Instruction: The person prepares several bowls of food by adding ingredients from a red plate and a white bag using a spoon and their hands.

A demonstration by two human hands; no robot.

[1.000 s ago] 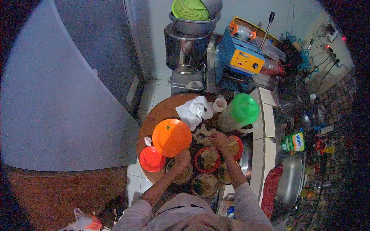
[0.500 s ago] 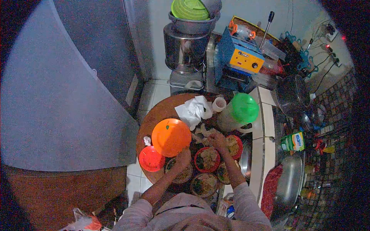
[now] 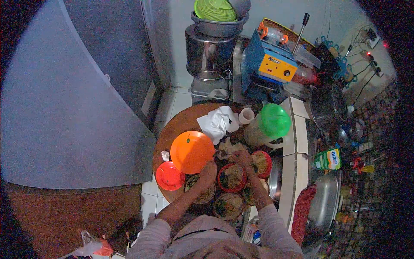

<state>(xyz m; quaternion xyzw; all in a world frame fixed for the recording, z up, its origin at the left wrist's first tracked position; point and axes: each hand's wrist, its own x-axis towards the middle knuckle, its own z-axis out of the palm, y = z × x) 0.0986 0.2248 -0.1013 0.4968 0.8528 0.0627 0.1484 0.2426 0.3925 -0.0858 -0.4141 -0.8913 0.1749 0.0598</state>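
Over the round table my left hand (image 3: pixel 208 172) is by the lower right edge of an orange plate (image 3: pixel 192 151), its fingers closed. My right hand (image 3: pixel 242 158) is closed too, above the red bowls. Between the hands is a small pale piece (image 3: pixel 222 154), too blurred to name; behind it lies a pale crumpled thing (image 3: pixel 233 146). Below them a red bowl (image 3: pixel 232 178) holds noodle-like food with something dark green. Another red bowl (image 3: pixel 261 164) is right of my right hand. Nearer me stand bowls of similar food (image 3: pixel 228 206), one partly under my left forearm.
A small red plate (image 3: pixel 170 176), white paper (image 3: pixel 217 123), a cup (image 3: pixel 246 116) and a green-lidded pitcher (image 3: pixel 274 121) share the round wooden table (image 3: pixel 170 125). A tiled ledge (image 3: pixel 295 134) borders it at right. Behind stands a blue-and-orange machine (image 3: pixel 276 64) with a lever.
My hands stay over the same bowls, with small finger movements; the left is slightly further up and right. A pale piece now shows between them. The view has shifted slightly.
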